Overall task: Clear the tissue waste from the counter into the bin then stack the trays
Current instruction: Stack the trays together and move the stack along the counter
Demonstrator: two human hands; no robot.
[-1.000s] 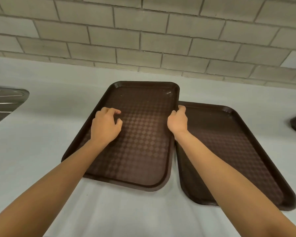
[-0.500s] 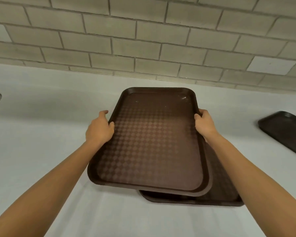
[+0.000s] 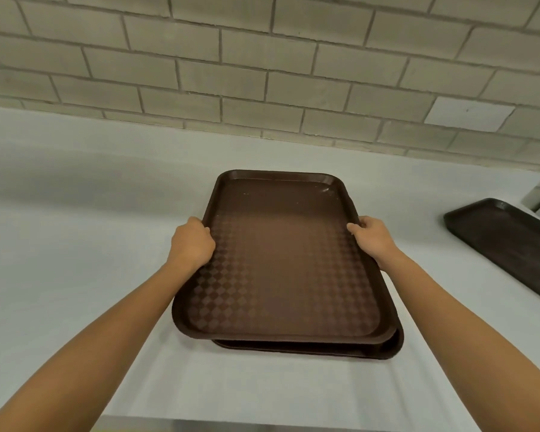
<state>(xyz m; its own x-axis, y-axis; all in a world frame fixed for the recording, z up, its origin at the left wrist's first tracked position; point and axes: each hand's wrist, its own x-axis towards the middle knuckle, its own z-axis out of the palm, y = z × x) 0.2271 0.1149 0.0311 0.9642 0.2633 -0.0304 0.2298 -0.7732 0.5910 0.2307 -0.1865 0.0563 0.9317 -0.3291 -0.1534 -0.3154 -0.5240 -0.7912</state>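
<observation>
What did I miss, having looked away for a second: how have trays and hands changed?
The upper tray, earlier beside the lower tray, moved right and now is over it. The left hand shifted from the tray's surface to grip its left rim; the right hand still grips the right rim. The lower tray stayed on the counter.

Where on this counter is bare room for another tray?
Wide bare counter lies left of the top tray, up to the brick wall. A narrower strip separates the lower tray from the third tray. The middle is crowded.
</observation>
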